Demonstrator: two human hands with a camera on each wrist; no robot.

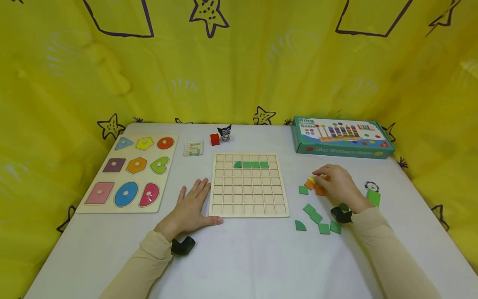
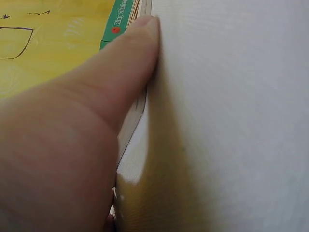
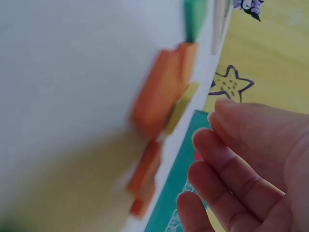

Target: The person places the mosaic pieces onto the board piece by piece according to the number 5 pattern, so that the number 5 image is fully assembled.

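My left hand (image 1: 191, 208) lies on the table with fingers spread, touching the left edge and lower left corner of a wooden grid board (image 1: 249, 216). Its thumb (image 2: 128, 58) stretches along the board's front edge in the left wrist view. A row of green tiles (image 1: 255, 165) sits in the upper part of the grid, a quarter-circle at its left end. Over a small cluster of orange tiles (image 1: 320, 190) and a yellow tile (image 1: 311, 180) hovers my right hand (image 1: 339, 187). The right wrist view shows its fingers loosely bent, apart from the tiles, with no piece visible between them.
Loose green tiles (image 1: 315, 217) lie right of the board. Behind them stands a Ring Challenge Game box (image 1: 343, 139). A shape puzzle (image 1: 125, 174) lies at left. A pattern card (image 1: 193, 148), red cube (image 1: 214, 139) and small figurine (image 1: 225, 133) are at the back.
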